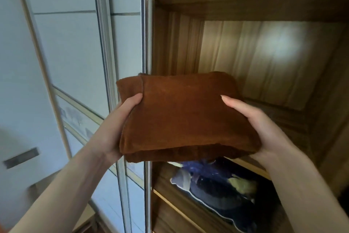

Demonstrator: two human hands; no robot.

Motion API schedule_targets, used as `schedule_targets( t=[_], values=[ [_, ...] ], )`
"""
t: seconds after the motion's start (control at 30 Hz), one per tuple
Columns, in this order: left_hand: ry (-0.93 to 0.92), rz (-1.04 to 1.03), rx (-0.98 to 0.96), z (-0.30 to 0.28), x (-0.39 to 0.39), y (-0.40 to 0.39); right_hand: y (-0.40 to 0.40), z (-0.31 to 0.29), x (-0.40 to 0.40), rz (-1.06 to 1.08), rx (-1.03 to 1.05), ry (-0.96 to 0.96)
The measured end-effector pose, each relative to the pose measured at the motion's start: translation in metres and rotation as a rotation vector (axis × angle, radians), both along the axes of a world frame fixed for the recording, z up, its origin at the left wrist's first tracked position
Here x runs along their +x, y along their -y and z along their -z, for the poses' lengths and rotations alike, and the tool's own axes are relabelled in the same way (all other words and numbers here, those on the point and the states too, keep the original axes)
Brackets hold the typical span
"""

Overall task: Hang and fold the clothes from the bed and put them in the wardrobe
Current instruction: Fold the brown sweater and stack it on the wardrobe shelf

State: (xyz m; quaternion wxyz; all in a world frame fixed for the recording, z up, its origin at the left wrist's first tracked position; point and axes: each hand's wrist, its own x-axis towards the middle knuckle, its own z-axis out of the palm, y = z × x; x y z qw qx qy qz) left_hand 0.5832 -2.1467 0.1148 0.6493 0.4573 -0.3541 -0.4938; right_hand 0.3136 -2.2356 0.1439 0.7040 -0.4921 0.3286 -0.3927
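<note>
Folded rust-brown fleecy garment held in the air before the open wooden wardrobe shelf. Left hand and right hand clasp opposite side edges, thumbs on top, fingers underneath. Likely soft, light, floppy; supporting it from below should keep the folds intact.

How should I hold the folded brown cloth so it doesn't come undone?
Grip the brown cloth at its two short sides, one hand each, as the left hand and right hand do: thumbs on top, fingers underneath. It is a soft, thick bundle, so support from below keeps the layers together.
</note>
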Motion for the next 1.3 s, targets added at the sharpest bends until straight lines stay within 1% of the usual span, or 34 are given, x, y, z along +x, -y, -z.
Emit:
schedule_targets(
  t=[0.1,0.27,0.37,0.43,0.5,0.53,0.67,0.77,1.03,1.17,1.23,1.3],
  values=[
    [0.031,0.059,-0.037,-0.016,-0.006,0.025,0.001,-0.015,-0.011,0.080,-0.029,0.051],
    [0.028,0.161,-0.034,-0.040,-0.018,0.071,0.009,-0.027,-0.024,0.269,-0.079,0.056],
    [0.076,0.222,-0.012,-0.048,-0.021,0.097,0.015,-0.028,-0.029,0.330,-0.094,0.101],
    [0.141,0.264,-0.013,-0.055,-0.024,0.116,0.021,-0.027,-0.030,0.370,-0.093,0.123],
    [0.186,0.269,-0.026,-0.063,-0.025,0.138,0.028,-0.027,-0.031,0.405,-0.081,0.142],
    [0.192,0.277,-0.023,-0.065,-0.027,0.148,0.033,-0.026,-0.032,0.423,-0.075,0.152],
    [0.166,0.436,-0.009,-0.063,-0.031,0.176,0.050,-0.024,-0.037,0.489,-0.063,0.178],
    [0.206,0.479,-0.001,-0.063,-0.034,0.196,0.061,-0.022,-0.037,0.527,-0.039,0.181],
    [0.286,0.469,0.100,-0.051,-0.035,0.227,0.076,-0.004,-0.032,0.614,0.007,0.109],
    [0.281,0.451,0.175,-0.039,-0.038,0.238,0.076,-0.002,-0.031,0.664,0.047,0.054],
    [0.289,0.448,0.183,-0.037,-0.038,0.242,0.075,-0.003,-0.031,0.700,0.032,0.007],
    [0.356,0.469,0.181,-0.042,-0.036,0.244,0.075,-0.001,-0.034,0.786,-0.021,-0.079]
  ],
)
